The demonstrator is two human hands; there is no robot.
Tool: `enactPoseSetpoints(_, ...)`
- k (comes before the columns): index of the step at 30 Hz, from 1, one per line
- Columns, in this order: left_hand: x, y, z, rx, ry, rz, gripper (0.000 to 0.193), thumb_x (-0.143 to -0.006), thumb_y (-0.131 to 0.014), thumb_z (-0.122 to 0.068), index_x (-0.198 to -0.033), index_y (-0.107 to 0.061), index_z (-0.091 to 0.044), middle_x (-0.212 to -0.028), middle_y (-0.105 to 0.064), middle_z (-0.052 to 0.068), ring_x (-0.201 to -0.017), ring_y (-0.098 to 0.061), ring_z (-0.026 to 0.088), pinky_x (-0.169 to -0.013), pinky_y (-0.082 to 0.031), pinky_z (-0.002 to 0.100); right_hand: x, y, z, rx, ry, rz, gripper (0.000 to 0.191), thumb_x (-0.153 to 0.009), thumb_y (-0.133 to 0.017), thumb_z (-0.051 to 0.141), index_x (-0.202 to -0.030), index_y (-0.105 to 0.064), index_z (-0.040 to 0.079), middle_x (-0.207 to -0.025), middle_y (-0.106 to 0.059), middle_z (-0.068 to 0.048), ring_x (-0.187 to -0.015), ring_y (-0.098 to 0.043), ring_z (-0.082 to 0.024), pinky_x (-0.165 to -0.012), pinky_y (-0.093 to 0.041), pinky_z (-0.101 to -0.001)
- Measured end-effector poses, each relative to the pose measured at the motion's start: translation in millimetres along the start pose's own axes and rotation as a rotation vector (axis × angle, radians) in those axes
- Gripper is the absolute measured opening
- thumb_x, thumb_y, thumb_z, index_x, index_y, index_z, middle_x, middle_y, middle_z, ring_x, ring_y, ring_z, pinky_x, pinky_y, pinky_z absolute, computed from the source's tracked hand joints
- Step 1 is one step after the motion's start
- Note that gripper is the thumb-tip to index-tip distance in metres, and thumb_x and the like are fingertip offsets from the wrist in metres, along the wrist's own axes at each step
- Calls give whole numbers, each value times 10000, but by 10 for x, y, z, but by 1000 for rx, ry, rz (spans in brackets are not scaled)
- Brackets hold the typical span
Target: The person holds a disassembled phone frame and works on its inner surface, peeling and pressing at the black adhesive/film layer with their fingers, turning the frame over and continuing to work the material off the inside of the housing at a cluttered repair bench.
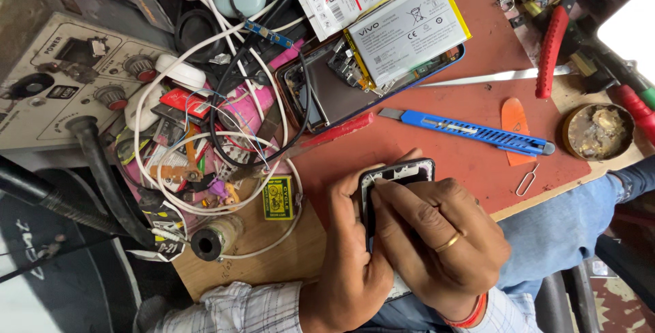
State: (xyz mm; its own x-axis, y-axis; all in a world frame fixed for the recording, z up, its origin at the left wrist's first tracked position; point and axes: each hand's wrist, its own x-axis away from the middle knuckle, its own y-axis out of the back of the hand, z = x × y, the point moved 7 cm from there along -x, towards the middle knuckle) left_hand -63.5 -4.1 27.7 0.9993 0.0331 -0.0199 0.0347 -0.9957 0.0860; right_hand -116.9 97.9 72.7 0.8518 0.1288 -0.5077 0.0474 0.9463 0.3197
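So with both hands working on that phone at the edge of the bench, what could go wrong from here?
1. The left hand and right hand hold the black phone near the table edge; a slip might drop it to the floor.
2. The blue utility knife lies close by with its blade showing; a reaching hand could get cut.
3. The loose battery rests on an opened phone amid tangled white cables; a snagged cable might drag it off.
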Motion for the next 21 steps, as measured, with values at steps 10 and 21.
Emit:
enactPoseSetpoints(10, -20, -2, -28, 35, -21, 6, 554, -1022, -373, 146, -1547, -227, 47, -1582, -413, 283, -1464, -482, 308, -1332, -338, 408, 96, 0, -31, -16, -90, -97, 240, -798, -783, -114, -1025, -707, -96, -855, -682, -143, -694, -665, -170, -618, -513, -254)
enactPoseSetpoints(21, -24, -27, -6, 118, 24, 2, 477, -1071, -379, 125, -1517, -243, 28, -1618, -445, 287, -1485, -513, 311, -1306, -368, 403, 125, 52, -87, -75, -187, -135, 208, -820, -793, -109, -1008, -724, -53, -816, -658, -100, -609, -597, -92, -555, -445, -217)
